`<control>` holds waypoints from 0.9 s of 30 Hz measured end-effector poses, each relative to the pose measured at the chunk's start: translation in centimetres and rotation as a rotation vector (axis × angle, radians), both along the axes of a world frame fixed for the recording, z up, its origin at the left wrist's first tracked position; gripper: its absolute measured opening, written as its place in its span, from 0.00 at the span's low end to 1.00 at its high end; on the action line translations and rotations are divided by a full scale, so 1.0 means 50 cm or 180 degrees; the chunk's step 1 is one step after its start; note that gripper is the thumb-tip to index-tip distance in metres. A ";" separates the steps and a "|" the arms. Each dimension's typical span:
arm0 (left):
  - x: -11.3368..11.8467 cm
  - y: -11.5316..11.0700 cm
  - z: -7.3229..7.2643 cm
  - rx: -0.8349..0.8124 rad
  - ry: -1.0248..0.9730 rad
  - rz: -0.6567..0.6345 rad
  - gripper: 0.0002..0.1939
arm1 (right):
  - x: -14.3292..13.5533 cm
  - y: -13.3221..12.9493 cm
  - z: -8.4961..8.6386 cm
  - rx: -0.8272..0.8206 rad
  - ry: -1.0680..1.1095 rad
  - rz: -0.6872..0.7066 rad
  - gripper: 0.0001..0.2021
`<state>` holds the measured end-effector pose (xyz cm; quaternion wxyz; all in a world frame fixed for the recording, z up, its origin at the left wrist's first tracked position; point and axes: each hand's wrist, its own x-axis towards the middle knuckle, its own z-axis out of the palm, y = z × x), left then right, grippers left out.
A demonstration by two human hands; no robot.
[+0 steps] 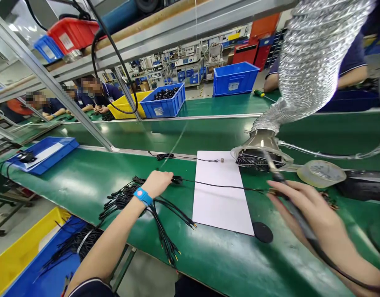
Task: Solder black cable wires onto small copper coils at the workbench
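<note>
My left hand [159, 183], with a blue wristband, is closed on a coiled black cable [221, 186] above the green bench. From there the cable runs across a white sheet [219, 212] to the fingertips of my right hand [316, 212]. That hand grips a soldering iron [303, 225], its tip pointing up towards the fan below the fume hood [261, 142]. What the right fingertips pinch at the cable's end is too small to make out. A bundle of black cables [123, 200] lies under my left forearm, stripped ends towards the front edge.
Another cable [165, 156] and a small metal piece [222, 160] lie near the sheet's top. A black disc [263, 232] is at its lower corner. Right of the hood sits a round clear container [321, 173]. Bins [48, 243] with cables stand lower left; co-workers sit across the bench.
</note>
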<state>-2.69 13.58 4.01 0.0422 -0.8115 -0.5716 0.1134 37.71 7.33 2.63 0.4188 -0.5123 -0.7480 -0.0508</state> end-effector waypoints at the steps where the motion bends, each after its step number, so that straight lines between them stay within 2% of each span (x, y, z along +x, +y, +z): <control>1: -0.021 0.015 0.010 0.0049 0.0034 0.0101 0.09 | -0.018 0.023 -0.008 -0.0037 -0.0151 0.0260 0.18; 5: -0.083 0.100 0.031 0.0161 0.0141 0.0474 0.07 | -0.096 0.132 -0.041 -0.0320 -0.0879 0.0742 0.23; 9: -0.099 0.170 0.017 0.0150 0.0094 0.0711 0.07 | -0.153 0.226 -0.070 -0.0267 -0.1497 0.0621 0.28; 12: -0.094 0.190 -0.006 0.0133 -0.0047 0.0841 0.10 | -0.169 0.269 -0.098 -0.0326 -0.1867 0.0360 0.30; 16: -0.086 0.185 -0.020 0.0207 -0.0263 0.1045 0.19 | -0.171 0.300 -0.129 -0.0472 -0.1993 0.0170 0.27; 18: -0.082 0.175 -0.015 0.0270 -0.0387 0.1111 0.21 | -0.172 0.304 -0.132 -0.0504 -0.1952 0.0143 0.27; 21: -0.061 0.149 0.003 0.0316 -0.0672 0.1040 0.18 | -0.174 0.285 -0.116 -0.0476 -0.1922 0.0182 0.27; 25: 0.009 0.090 0.016 0.0076 -0.1293 0.0528 0.23 | -0.157 0.205 -0.070 -0.0343 -0.1768 0.0333 0.27; 27: 0.057 0.053 0.012 -0.0251 -0.2162 0.0231 0.24 | -0.134 0.149 -0.053 -0.0226 -0.1636 0.0375 0.23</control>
